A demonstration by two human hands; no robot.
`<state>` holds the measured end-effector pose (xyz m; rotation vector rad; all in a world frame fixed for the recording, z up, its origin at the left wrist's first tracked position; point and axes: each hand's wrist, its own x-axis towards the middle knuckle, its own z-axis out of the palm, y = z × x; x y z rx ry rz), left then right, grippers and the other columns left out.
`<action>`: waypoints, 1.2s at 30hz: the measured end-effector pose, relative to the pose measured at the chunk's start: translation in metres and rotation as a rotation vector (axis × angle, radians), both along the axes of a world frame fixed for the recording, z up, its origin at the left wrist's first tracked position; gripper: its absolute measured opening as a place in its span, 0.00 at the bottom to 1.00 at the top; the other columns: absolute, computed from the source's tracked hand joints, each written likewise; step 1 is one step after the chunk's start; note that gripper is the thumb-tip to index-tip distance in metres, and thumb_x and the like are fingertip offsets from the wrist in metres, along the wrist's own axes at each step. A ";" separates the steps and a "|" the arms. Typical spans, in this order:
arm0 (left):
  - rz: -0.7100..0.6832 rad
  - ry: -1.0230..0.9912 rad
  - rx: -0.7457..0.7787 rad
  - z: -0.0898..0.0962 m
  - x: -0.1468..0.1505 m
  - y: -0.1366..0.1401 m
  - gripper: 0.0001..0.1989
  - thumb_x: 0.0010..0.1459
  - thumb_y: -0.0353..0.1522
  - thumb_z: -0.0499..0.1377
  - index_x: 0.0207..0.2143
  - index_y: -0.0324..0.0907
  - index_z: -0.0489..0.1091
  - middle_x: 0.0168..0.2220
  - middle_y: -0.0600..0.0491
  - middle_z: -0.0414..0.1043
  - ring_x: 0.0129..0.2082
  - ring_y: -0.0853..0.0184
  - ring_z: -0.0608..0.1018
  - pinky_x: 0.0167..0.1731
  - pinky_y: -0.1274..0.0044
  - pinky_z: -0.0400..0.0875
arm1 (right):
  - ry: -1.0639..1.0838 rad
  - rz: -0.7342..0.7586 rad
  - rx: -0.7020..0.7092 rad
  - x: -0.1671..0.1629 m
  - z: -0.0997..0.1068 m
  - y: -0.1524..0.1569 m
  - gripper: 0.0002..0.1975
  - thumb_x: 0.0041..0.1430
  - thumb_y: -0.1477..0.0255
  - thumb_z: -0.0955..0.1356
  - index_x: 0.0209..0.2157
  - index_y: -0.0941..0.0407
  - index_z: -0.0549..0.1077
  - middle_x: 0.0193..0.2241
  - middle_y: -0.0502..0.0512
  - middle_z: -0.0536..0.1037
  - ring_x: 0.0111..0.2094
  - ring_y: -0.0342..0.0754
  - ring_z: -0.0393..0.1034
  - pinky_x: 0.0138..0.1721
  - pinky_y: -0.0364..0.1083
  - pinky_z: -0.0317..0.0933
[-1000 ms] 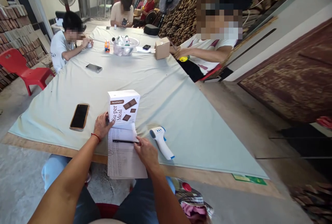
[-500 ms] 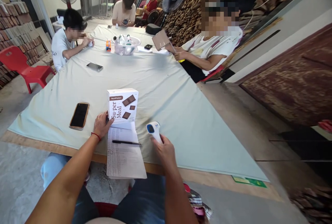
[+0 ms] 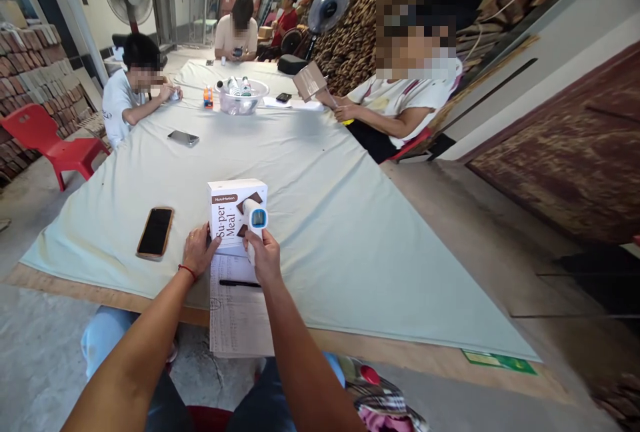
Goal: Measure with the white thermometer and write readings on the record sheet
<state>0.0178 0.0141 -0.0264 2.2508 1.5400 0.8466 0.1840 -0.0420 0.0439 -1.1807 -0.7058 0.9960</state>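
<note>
A white box (image 3: 226, 222) printed "Su-per Meal" stands upright on the cloth-covered table, and my left hand (image 3: 200, 249) grips its lower left edge. In my right hand (image 3: 266, 257) is a white infrared thermometer (image 3: 257, 215) with a lit blue-rimmed screen facing me. It is held in front of the box and hides part of the printed chocolate squares; whether it touches the box I cannot tell. Below lies a handwritten sheet of paper (image 3: 235, 325) overhanging the table edge. Across it rests a black pen (image 3: 239, 283), its right end hidden by my right hand.
A phone (image 3: 155, 232) lies left of the box, a second phone (image 3: 183, 138) farther off. Toward the far end stand a clear basin (image 3: 240, 105) of bottles and an orange item (image 3: 208, 97). People sit around the table (image 3: 350, 252); one at right holds a cardboard piece (image 3: 310, 81).
My right hand has brought the thermometer leftward and up, from beside the paper to in front of the box. My left hand stays on the box. The view has shifted slightly.
</note>
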 end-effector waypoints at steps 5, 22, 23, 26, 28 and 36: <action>0.000 0.008 -0.018 0.001 -0.001 0.000 0.21 0.68 0.42 0.51 0.58 0.41 0.64 0.46 0.44 0.74 0.52 0.54 0.73 0.53 0.62 0.68 | -0.005 -0.017 0.006 -0.001 -0.002 0.008 0.15 0.45 0.59 0.72 0.21 0.54 0.66 0.17 0.44 0.66 0.22 0.41 0.56 0.25 0.42 0.53; -0.010 0.004 -0.013 -0.001 -0.001 -0.001 0.21 0.68 0.43 0.50 0.58 0.42 0.63 0.46 0.44 0.74 0.53 0.54 0.72 0.54 0.61 0.67 | 0.054 0.020 -0.037 0.001 0.003 0.005 0.13 0.43 0.61 0.71 0.22 0.54 0.68 0.16 0.43 0.67 0.22 0.41 0.56 0.26 0.43 0.52; -0.014 0.004 -0.014 -0.001 -0.001 -0.001 0.21 0.68 0.43 0.50 0.57 0.42 0.64 0.46 0.44 0.74 0.52 0.54 0.73 0.54 0.61 0.67 | 0.060 0.026 -0.036 0.001 0.003 0.005 0.13 0.43 0.61 0.71 0.22 0.54 0.68 0.16 0.43 0.67 0.22 0.41 0.56 0.26 0.43 0.52; -0.014 0.000 -0.013 -0.001 -0.001 -0.001 0.21 0.68 0.43 0.50 0.57 0.41 0.64 0.46 0.44 0.74 0.52 0.54 0.72 0.54 0.61 0.67 | 0.039 0.036 -0.029 0.000 0.001 0.004 0.13 0.43 0.61 0.71 0.20 0.54 0.67 0.17 0.44 0.66 0.22 0.41 0.56 0.27 0.43 0.53; -0.015 -0.003 -0.012 -0.002 -0.001 -0.001 0.21 0.67 0.43 0.51 0.57 0.42 0.63 0.46 0.44 0.73 0.53 0.54 0.72 0.54 0.62 0.66 | 0.019 0.040 -0.021 0.001 0.001 0.002 0.14 0.43 0.61 0.71 0.20 0.54 0.66 0.17 0.44 0.67 0.23 0.41 0.57 0.28 0.43 0.54; -0.028 -0.020 -0.009 -0.001 -0.003 0.000 0.23 0.66 0.43 0.53 0.57 0.41 0.63 0.48 0.43 0.73 0.52 0.54 0.73 0.53 0.61 0.67 | 0.029 0.065 -0.019 0.004 0.004 -0.006 0.14 0.45 0.60 0.72 0.23 0.54 0.68 0.19 0.44 0.66 0.24 0.42 0.57 0.29 0.43 0.54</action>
